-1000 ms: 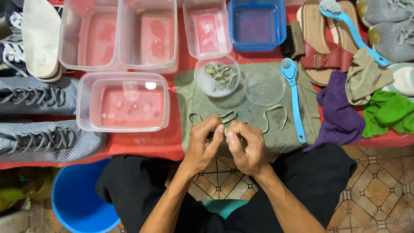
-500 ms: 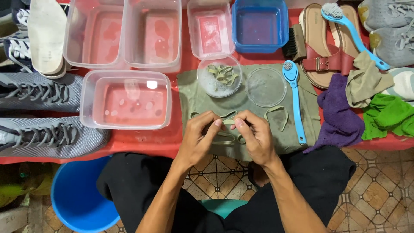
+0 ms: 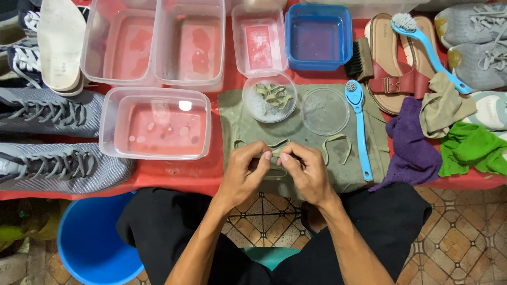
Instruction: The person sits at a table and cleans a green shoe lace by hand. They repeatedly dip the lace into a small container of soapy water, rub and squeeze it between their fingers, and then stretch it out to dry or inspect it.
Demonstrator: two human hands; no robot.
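Both hands meet at the near edge of a low table covered in red (image 3: 158,174), over an olive-green cloth (image 3: 248,124) spread flat on it. The left hand (image 3: 244,171) and the right hand (image 3: 306,171) are each pinched shut on the same grey-green shoelace (image 3: 272,158), fingertips almost touching, the lace held just above the cloth at its front edge. Another stretch of lace (image 3: 335,148) lies curled on the cloth just right of the hands, and more lace sits coiled in a small round clear dish (image 3: 269,96) beyond them — its lid (image 3: 325,111) rests beside it. A blue long-handled brush (image 3: 359,126) lies along the cloth's right side. To the left stands a clear plastic tub of water (image 3: 155,124), with three more clear tubs and a blue tub (image 3: 318,36) along the far edge. Grey sneakers (image 3: 58,163) line the left end; sandals (image 3: 385,68), a second blue brush (image 3: 428,42) and purple (image 3: 412,142) and green rags (image 3: 470,148) crowd the right. Below, the floor is patterned tile (image 3: 459,237), and a blue bucket (image 3: 90,243) stands beside the person's black-clad knees.
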